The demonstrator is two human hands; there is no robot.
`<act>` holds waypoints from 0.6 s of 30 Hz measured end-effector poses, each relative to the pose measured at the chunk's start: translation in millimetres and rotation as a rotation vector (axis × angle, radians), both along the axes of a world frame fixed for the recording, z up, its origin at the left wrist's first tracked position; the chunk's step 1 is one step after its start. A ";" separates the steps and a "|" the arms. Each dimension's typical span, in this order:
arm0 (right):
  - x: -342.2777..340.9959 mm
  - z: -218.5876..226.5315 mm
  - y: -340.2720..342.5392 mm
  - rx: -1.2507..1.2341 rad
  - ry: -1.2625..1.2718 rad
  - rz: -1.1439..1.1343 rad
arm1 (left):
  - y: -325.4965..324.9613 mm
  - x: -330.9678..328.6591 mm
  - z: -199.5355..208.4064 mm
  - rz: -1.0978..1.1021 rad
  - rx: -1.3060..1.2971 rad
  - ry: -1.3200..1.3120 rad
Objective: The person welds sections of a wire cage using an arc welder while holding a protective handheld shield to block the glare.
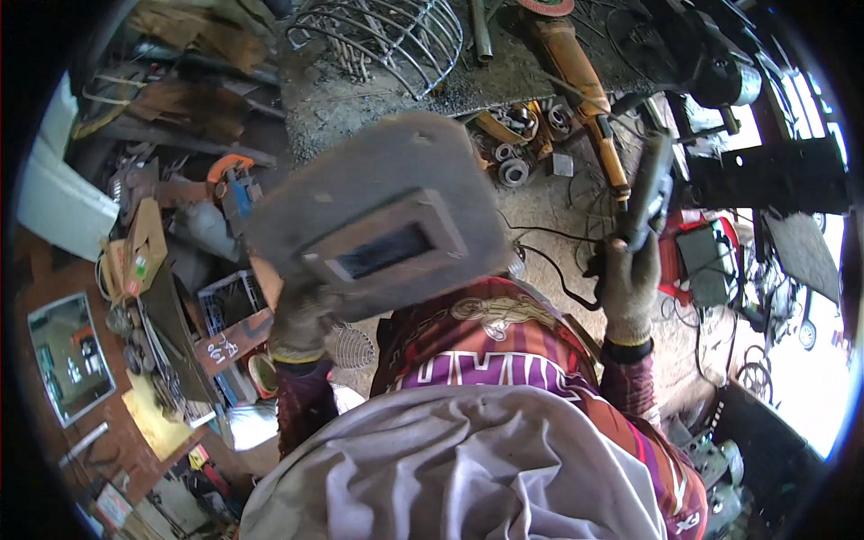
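Holding a hand-held welding shield (382, 216) at centre frame, the gloved left hand (300, 328) is clenched on its handle at the shield's lower left edge. The shield is tilted, its dark rectangular viewing window facing the camera. The gloved right hand (629, 286), right of centre, is wrapped around the grip of a dark electrode holder (652, 191) that points up toward the upper right of the frame. A black cable (551, 261) trails from below that hand toward centre. Above it, an orange angle grinder (585, 90) lies on the gritty workbench (360, 99). A bent-wire cage (387, 36) sits at top centre. Small metal rings and bearings (522, 135) lie just left of the grinder. A grey cloth (450, 468) fills the lower centre.
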State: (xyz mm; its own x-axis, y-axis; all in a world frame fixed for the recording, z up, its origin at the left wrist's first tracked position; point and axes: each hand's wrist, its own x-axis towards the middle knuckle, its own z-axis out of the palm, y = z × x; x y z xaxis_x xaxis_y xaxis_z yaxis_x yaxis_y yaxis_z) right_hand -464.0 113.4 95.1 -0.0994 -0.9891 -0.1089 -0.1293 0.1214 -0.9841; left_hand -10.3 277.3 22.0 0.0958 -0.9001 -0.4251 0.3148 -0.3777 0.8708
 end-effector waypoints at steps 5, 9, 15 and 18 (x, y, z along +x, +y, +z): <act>33.0 -15.2 -4.0 0.004 0.188 0.083 | -26.2 15.3 71.0 0.538 -0.320 -0.024; 37.8 -15.3 -9.9 0.070 0.281 0.143 | -35.4 20.4 63.3 0.265 -0.428 -0.620; 34.3 -24.1 -30.9 -0.017 0.360 0.346 | -129.2 -100.7 128.7 0.116 -0.410 -0.038; 24.8 -31.0 -43.9 -0.248 0.557 0.434 | -140.8 -116.6 129.6 0.049 -0.377 -0.141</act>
State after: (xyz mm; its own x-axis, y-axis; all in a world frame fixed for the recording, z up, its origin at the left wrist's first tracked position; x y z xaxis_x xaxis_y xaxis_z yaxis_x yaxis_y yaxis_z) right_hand -439.2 69.6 64.0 0.3303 -0.9409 0.0744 -0.6026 -0.2709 -0.7507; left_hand -126.9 136.4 151.6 0.1767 -0.9832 -0.0460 0.1922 -0.0113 0.9813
